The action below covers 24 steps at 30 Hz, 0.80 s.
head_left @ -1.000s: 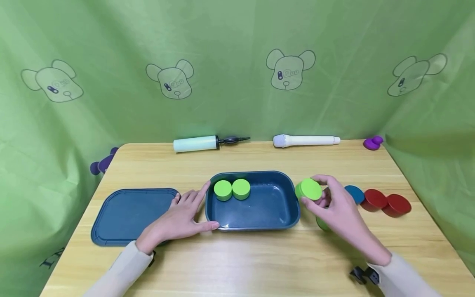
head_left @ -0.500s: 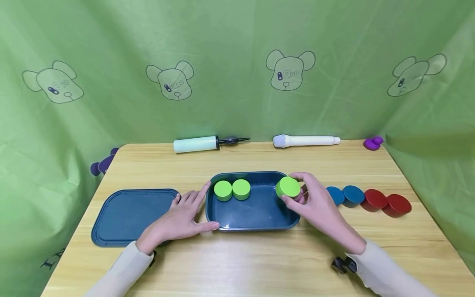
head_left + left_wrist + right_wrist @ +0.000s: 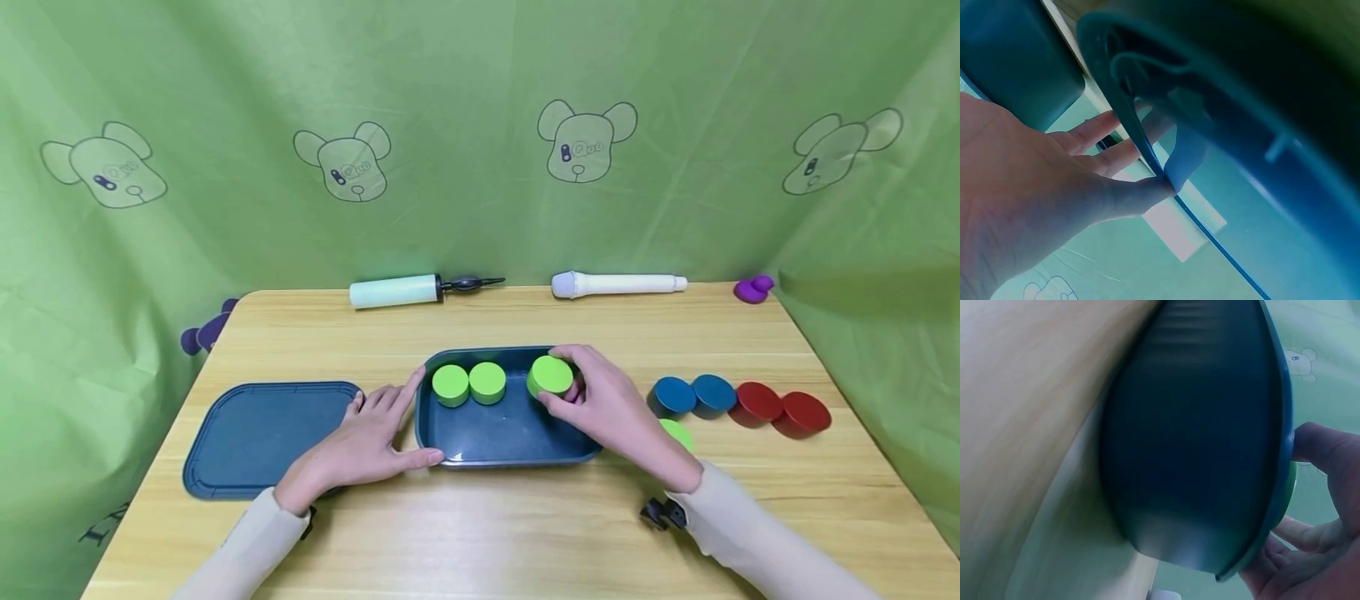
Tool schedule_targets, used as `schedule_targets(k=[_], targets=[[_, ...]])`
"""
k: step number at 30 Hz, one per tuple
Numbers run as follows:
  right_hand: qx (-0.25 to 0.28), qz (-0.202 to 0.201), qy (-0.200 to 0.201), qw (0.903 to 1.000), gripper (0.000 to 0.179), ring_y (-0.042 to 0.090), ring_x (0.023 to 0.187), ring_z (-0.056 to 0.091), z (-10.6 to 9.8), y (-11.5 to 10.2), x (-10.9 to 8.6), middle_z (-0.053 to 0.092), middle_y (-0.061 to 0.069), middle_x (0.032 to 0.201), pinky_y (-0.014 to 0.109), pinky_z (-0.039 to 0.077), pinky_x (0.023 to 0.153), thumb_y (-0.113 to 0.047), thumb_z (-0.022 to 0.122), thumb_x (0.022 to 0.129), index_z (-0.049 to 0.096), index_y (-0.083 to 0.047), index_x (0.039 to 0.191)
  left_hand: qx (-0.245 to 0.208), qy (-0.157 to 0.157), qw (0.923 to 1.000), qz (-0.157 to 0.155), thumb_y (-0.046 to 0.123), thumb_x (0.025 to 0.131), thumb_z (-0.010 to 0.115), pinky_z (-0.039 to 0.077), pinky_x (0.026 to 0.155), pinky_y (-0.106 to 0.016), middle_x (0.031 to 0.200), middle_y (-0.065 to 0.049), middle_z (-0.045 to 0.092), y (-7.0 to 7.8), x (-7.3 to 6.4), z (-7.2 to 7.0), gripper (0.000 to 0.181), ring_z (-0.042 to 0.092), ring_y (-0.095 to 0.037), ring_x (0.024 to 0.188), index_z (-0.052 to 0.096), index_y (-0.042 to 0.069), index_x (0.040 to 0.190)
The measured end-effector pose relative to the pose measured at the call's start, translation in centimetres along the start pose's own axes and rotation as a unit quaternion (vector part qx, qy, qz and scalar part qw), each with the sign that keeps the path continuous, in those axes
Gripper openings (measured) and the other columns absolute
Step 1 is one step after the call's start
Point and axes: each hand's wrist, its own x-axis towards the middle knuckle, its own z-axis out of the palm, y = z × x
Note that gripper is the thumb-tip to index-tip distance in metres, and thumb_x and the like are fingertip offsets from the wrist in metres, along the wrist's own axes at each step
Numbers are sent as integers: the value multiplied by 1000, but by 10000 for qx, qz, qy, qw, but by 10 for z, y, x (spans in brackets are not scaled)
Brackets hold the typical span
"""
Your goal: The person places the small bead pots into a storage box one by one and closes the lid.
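Observation:
My right hand (image 3: 607,408) grips a green round block (image 3: 551,376) between thumb and fingers, over the right part of the blue rectangular box (image 3: 480,442). In the right wrist view, the box wall (image 3: 1197,437) hides most of that block. Two other green round blocks, a left one (image 3: 451,386) and a right one (image 3: 487,382), sit side by side in the box's back left corner. My left hand (image 3: 360,437) lies spread at the box's left end, its thumb and index finger touching the rim. The left wrist view shows a fingertip (image 3: 1163,186) at that rim.
Blue round blocks (image 3: 672,397) and red round blocks (image 3: 801,416) line up on the right. A green block (image 3: 678,434) is partly behind my right arm. The blue lid (image 3: 270,437) lies left; a hand pump (image 3: 397,291), microphone (image 3: 622,284) and purple object (image 3: 752,289) lie along the back.
My right hand has carried the green block leftward from beside the box to over its inside. Blue blocks and a green one on the right have come into view. My left hand has stayed put.

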Motion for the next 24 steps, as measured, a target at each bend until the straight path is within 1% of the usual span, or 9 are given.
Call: schedule_targets(k=[5,8,11,14,20,24], targets=[[-112,-64,-55,9999,61,16,84,60,8,-3,5,65,5,114,33,53,71,-27,89,93,63,-5,143,-2,1,10000,4,84,94,61,11,120,-80,168,-18,40,1,-1,0,118,30,-47,157,-6,35,176],[-150,-54,-107,9998,60,15,81,60,12,-4,9,65,5,108,33,53,70,-26,89,93,62,-3,141,17,14,10000,12,84,94,61,12,120,-81,167,-18,41,1,-2,0,118,30,-47,156,-6,34,177],[-143,60,-192,9997,55,16,78,59,16,-6,13,65,7,97,34,52,68,-24,89,93,60,-4,135,35,28,10000,22,84,94,61,13,120,-80,166,-17,41,0,-2,1,118,31,-47,156,-6,34,177],[-178,165,-260,9994,50,16,77,58,20,-8,16,64,8,90,35,51,67,-25,89,93,59,-6,127,37,26,10000,38,84,94,61,12,120,-80,166,-17,42,0,-1,1,118,31,-47,156,-6,34,177],[-432,131,-262,9986,42,15,74,57,28,-8,20,61,3,86,35,49,65,-25,90,91,59,-8,113,3,-21,10000,15,84,94,61,11,120,-81,167,-18,40,1,0,1,118,30,-48,156,-6,34,177],[-676,61,-273,9973,38,17,73,55,33,-9,24,57,2,90,35,47,64,-24,90,91,59,-8,108,-3,-13,10000,-9,84,94,61,12,119,-81,168,-18,40,1,0,0,118,30,-48,156,-6,34,177]])
